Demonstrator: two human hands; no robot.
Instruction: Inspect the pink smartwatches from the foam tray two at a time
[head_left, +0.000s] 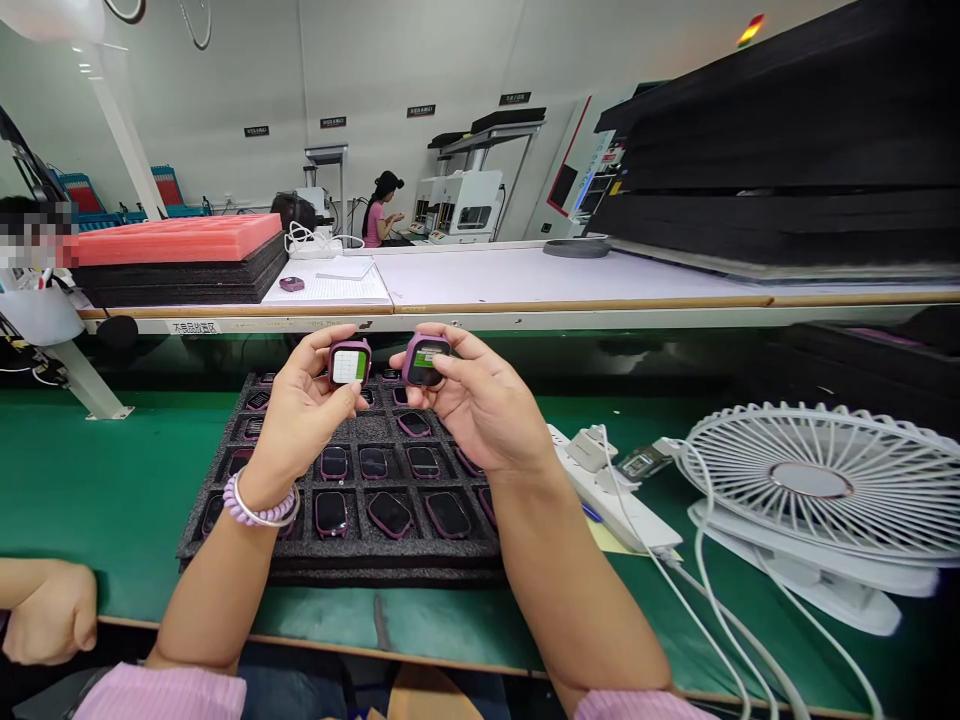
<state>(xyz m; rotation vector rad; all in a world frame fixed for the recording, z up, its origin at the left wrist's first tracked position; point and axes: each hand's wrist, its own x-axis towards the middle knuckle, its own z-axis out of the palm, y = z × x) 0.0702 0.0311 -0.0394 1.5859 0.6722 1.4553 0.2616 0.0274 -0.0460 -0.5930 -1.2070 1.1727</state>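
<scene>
My left hand [311, 400] grips a purple-framed smartwatch body [349, 364] between thumb and fingers; its lit screen shows a white grid with a green strip. In my right hand [480, 400] is a second purple smartwatch body [421, 360], tilted, its dark screen showing a green patch and partly covered by my thumb. The two watches are held side by side, a small gap apart. Beneath them lies a black foam tray [352, 580] whose compartments hold several more purple watch bodies, mostly with dark screens. My hands and forearms hide parts of the tray.
To the right are a white power strip [622, 510] with plugs and cables, and a white fan [817, 490]. Another person's hand [52, 610] rests at the left edge. A shelf [480, 280] behind bears pink foam [180, 238] and a black stack [780, 170].
</scene>
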